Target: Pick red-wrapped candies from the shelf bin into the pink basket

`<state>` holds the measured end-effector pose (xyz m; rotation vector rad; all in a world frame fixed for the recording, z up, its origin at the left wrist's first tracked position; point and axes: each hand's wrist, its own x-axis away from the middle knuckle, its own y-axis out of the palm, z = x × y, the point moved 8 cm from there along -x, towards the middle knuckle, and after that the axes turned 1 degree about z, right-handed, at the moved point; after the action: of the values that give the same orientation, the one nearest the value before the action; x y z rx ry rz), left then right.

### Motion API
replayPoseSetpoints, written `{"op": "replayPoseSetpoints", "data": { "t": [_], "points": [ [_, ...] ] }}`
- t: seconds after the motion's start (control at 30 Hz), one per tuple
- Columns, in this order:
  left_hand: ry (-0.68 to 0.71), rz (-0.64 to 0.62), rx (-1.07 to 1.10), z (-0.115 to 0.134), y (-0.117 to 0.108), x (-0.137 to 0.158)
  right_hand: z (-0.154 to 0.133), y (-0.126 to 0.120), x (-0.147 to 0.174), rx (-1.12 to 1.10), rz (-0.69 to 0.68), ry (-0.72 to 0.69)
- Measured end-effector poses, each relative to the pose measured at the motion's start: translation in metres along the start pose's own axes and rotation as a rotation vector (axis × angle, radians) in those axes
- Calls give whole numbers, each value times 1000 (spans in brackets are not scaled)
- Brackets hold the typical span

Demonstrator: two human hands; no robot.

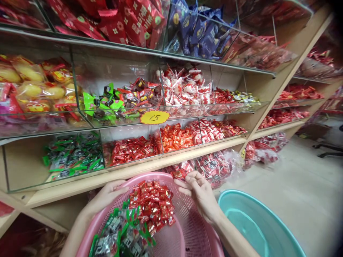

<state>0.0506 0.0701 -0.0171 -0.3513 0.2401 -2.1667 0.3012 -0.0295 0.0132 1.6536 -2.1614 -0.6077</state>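
A pink plastic basket with mesh sides sits low in front of the shelves. My left hand is closed over its left rim, with part of the fingers hidden. Inside the basket lie a heap of red-wrapped candies and, nearer me, a pile of green-and-clear-wrapped candies. Over the basket's far right side, my right hand pinches a red-wrapped candy between thumb and fingertips, its other fingers bent.
A teal tub stands on the floor to the right. Glass-fronted wooden shelves hold candies in compartments, with a yellow price tag marked 15. Bagged candies lie beneath the lowest shelf edge, beside the pale floor.
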Motion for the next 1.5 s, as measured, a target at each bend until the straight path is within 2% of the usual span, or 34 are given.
{"op": "replayPoseSetpoints", "data": {
  "t": [0.13, 0.33, 0.53, 0.7, 0.9, 1.07, 1.17, 1.27, 1.33, 1.4, 1.5],
  "points": [
    [12, 11, -27, 1, -1, 0, -3, 1, 4, 14, 10, -31],
    [15, -30, 60, 1, 3, 0, 3, 6, 7, 1, -1, -37],
    [6, 7, 32, -3, -2, -1, 5, 11, 12, 38, -24, -53],
    [58, -19, 28, 1, 1, -1, -4, 11, 16, 219, -8, -186],
    [18, -13, 38, -2, 0, 0, -7, 13, 14, 448, -53, -331],
    [1, 9, 32, 0, 0, 1, -4, 13, 14, 538, -85, -366],
    [16, -20, 71, 3, 3, 1, -2, 12, 14, 467, -89, -288],
    [16, -17, 74, 1, 3, 2, 10, 7, 12, 280, -64, -67],
    [0, -6, 67, -3, 2, 2, 16, 3, 12, 200, -32, 33],
    [-6, 3, 61, -5, 1, 3, 19, 2, 11, 218, -37, 67],
    [2, 7, 48, -6, 0, 3, 23, 7, 11, 336, -139, 70]
  ]
}}
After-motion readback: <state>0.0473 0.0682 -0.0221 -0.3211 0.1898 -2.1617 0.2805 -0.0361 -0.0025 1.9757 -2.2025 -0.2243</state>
